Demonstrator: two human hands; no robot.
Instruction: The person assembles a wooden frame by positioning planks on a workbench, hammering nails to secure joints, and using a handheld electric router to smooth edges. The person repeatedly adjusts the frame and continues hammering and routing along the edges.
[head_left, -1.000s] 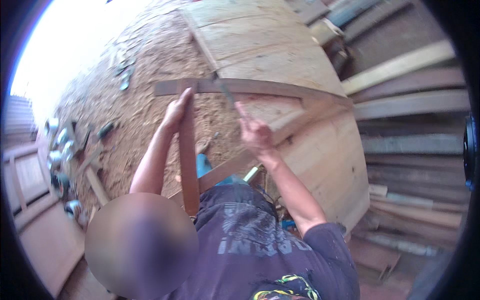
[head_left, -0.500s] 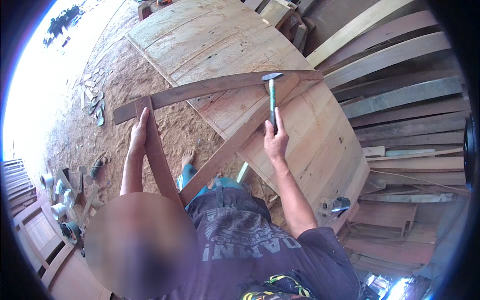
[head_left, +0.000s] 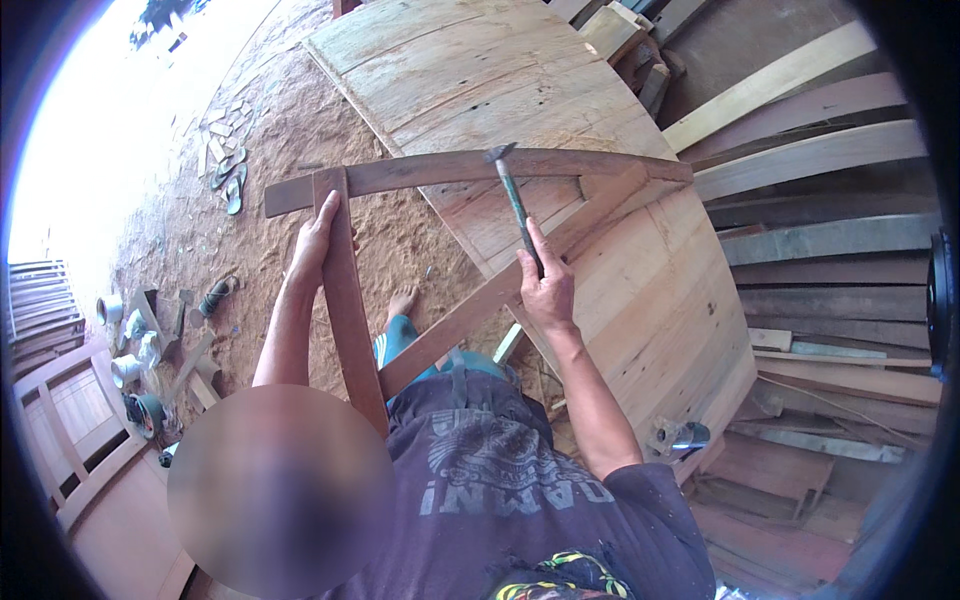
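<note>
My left hand (head_left: pixel 313 240) grips a brown wooden board (head_left: pixel 350 300) just below its top end. That end crosses a long dark wooden strip (head_left: pixel 430 172) near the strip's left end. A diagonal board (head_left: pixel 450 325) runs from the strip's right part down toward my waist, so the three pieces form a triangle. My right hand (head_left: pixel 547 288) is closed round the lower handle of a hammer (head_left: pixel 512 195). In this view the hammer's head overlaps the middle of the strip; whether it touches cannot be told.
A wide panel of planks (head_left: pixel 660 290) lies under the triangle's right side. Many boards (head_left: pixel 830 215) are stacked at the right. Slippers (head_left: pixel 234 188) and wood offcuts lie on the sandy ground. Tape rolls (head_left: pixel 125 370) and tools are at the lower left. A metallic power tool (head_left: pixel 688 436) rests by the panel's near edge.
The hammer has moved left along the strip, toward the board in my left hand, and its handle now tilts. My left hand keeps its grip. The whole view has shifted somewhat.
</note>
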